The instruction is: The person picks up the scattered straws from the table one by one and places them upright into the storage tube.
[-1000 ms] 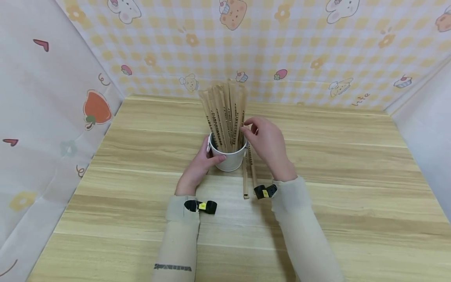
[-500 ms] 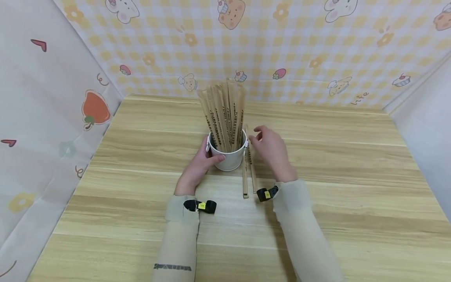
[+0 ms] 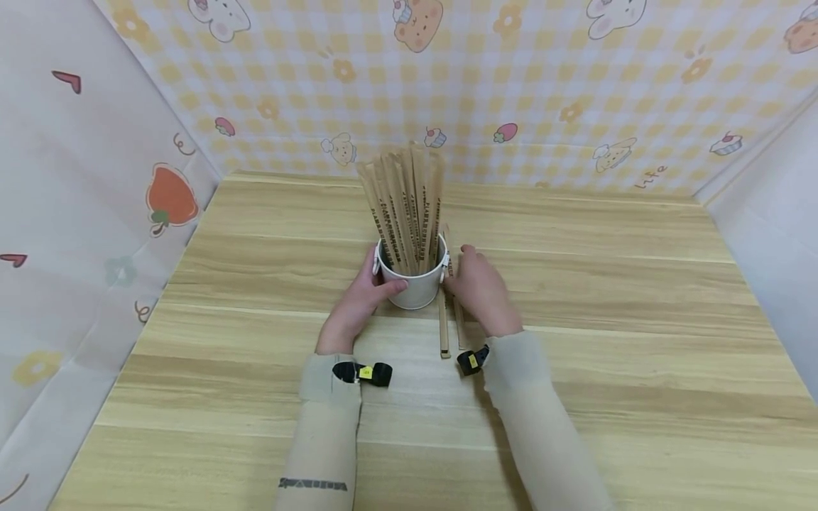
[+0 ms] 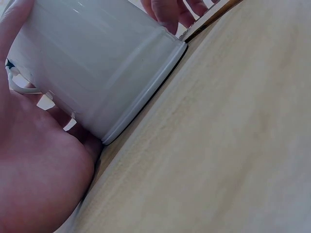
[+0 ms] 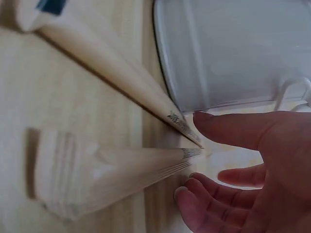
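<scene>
A small white metal bucket (image 3: pixel 414 293) stands upright on the table, packed with several paper-wrapped straws (image 3: pixel 409 209) that lean out over its rim. My left hand (image 3: pixel 355 304) holds the bucket from its left side, thumb across the front wall. To the bucket's right lie two more wrapped straws, one straw (image 5: pixel 104 60) close along its base and a second straw (image 5: pixel 112 177) beside it. My right hand (image 3: pixel 483 292) is low over these two, thumb and fingers apart in the right wrist view, with the straws' far parts reaching toward the gap.
The wood-grain table (image 3: pixel 639 341) spreads around the bucket. A yellow checked cloth (image 3: pixel 562 85) with cartoon prints hangs behind it, and a white printed cloth (image 3: pixel 83 213) hangs at the left. Black cameras sit on both wrists.
My right hand has come down from beside the straws in the bucket to the loose straws on the table. My left hand has kept its hold on the bucket.
</scene>
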Demonstrator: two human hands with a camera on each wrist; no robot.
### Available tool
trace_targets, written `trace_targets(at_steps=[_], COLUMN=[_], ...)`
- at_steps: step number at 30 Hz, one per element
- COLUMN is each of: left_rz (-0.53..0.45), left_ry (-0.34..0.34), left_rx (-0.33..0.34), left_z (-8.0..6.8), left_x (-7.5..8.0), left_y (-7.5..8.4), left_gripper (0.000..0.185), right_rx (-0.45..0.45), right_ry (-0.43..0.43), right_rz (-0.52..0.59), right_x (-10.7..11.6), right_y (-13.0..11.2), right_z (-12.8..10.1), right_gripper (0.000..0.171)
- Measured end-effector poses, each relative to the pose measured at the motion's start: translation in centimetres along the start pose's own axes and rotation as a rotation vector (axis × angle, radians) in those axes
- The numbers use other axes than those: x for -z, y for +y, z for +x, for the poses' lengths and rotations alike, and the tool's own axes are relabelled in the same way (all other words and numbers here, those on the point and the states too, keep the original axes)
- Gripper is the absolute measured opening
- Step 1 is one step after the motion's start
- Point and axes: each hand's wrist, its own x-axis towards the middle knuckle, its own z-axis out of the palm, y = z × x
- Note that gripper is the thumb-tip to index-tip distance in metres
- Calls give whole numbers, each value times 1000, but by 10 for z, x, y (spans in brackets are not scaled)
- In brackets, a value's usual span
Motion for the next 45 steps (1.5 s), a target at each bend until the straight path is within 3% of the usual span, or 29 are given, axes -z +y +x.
trace_targets(at_steps=[13, 17, 22, 31, 38, 45], left_rz=[-3, 1, 9, 1, -23, -21], left_ry=[-2, -2, 0, 7, 3, 4], left_rx=[-4, -8, -2, -3, -15, -13], left_z=[1, 1, 0, 9, 7, 8], left_x=[0, 0, 1, 7, 6, 7], left_y=[-1, -1, -1, -19, -18, -18], left_gripper=[88, 86, 85, 85, 86, 86], right_rx=[-62, -57, -76, -143, -122, -26], right_ry=[-70, -84, -109, -128, -74, 143], right_rz=[45, 51, 46, 95, 87, 47], right_x=[-3, -1, 1, 4, 13, 42], right_y=[7, 10, 13, 21, 20, 3], right_z=[-1, -2, -3, -6, -10, -19], right_gripper=[25, 34, 34, 28, 22, 23])
